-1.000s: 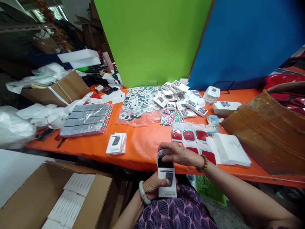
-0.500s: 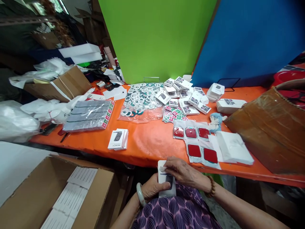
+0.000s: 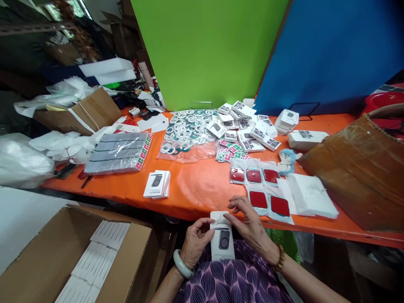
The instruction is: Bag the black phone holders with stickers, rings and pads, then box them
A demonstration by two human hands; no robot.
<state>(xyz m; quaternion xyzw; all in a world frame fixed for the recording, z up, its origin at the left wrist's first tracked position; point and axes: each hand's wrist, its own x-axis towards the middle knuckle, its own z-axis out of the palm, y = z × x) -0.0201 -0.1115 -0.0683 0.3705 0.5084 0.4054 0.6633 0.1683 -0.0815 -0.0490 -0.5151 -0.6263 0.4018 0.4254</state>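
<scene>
A small white cardboard box point(image 3: 222, 248) with a dark device printed on its front lies in my lap, its top flap up at the far end. My left hand point(image 3: 196, 242), with a pale bangle at the wrist, pinches the box's upper left edge between thumb and fingers. At the upper right corner, the thumb of my right hand point(image 3: 251, 229) touches the flap. The other fingers of that hand are spread above, apart from the box. Similar boxes point(image 3: 157, 184) lie stacked on the orange table to the left.
Several red square pieces point(image 3: 258, 199) in white sleeves lie at right, beside white sleeves point(image 3: 312, 195). Behind are white rings point(image 3: 189, 130), a pile of boxes point(image 3: 249, 126) and a wrapped grey pack point(image 3: 118, 151). A cardboard carton point(image 3: 134, 252) stands at lower left, a brown carton point(image 3: 356, 172) at right.
My left hand has slid up from the box's front to its upper left edge, uncovering the printed device. My right hand has shifted right and its fingers have lifted and spread.
</scene>
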